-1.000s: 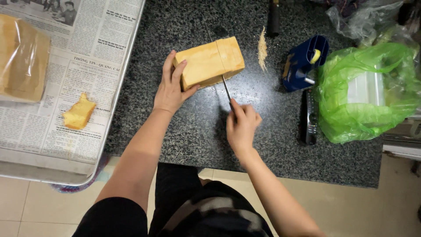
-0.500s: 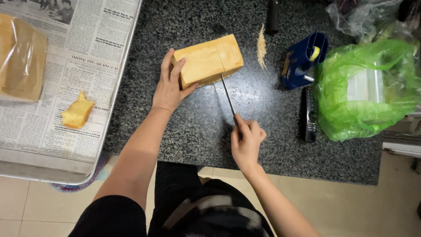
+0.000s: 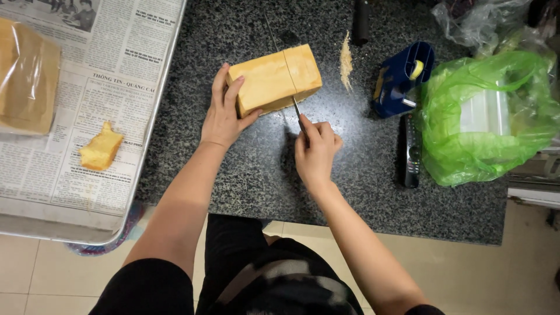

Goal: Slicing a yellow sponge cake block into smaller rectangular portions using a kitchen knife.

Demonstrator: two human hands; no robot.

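A yellow rectangular loaf lies on the dark speckled counter. My left hand presses against the loaf's near left end, fingers spread over its top edge. My right hand is closed around the handle of a thin knife. The blade stands in a cut across the loaf, about a third in from its right end. Blade tip pokes out beyond the far side.
A newspaper-lined tray at left holds a wrapped loaf and a small yellow piece. Crumbs, a blue tape dispenser, a black remote and a green plastic bag lie at right.
My right hand has pushed forward toward the loaf, driving the knife blade through the cut. The left hand has stayed on the loaf's end.
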